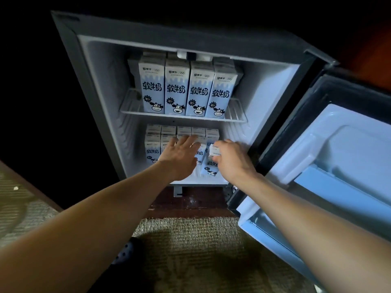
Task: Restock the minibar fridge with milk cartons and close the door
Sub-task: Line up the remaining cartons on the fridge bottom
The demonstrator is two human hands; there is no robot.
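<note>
Fridge [101,85]: fills the upper centre of the frame, grey outside, white inside, lit from within. Door [349,157]: swung fully open at the right of the frame, pale inner liner facing the camera.

Shelf [131,104]: white wire, in the upper half of the cavity. Top cartons [175,87]: four upright in the front row, side by side and touching, more behind them. Each is tall and slim, with a white top, a pale blue body under a dripping-milk edge, bold dark characters, a dark starburst badge and a cartoon cow face at the foot.

Lower cartons [152,144]: same design, packed upright in rows on the floor of the cavity, centre of the frame, partly hidden by the hands.

Left hand [179,157]: centre of the frame, palm down, fingers straight and spread, fingertips against the tops of the lower cartons, gripping nothing.

Right hand [232,157]: just right of centre, fingers and thumb curled round the top of one carton [211,169]. That carton sits at the right front of the lower compartment, tilted, cow face visible below the hand. Whether its base rests on the fridge floor cannot be told.

Carpet [190,233]: woven, beige, lower frame. Dark shoe [124,250] with holes at lower centre
</note>
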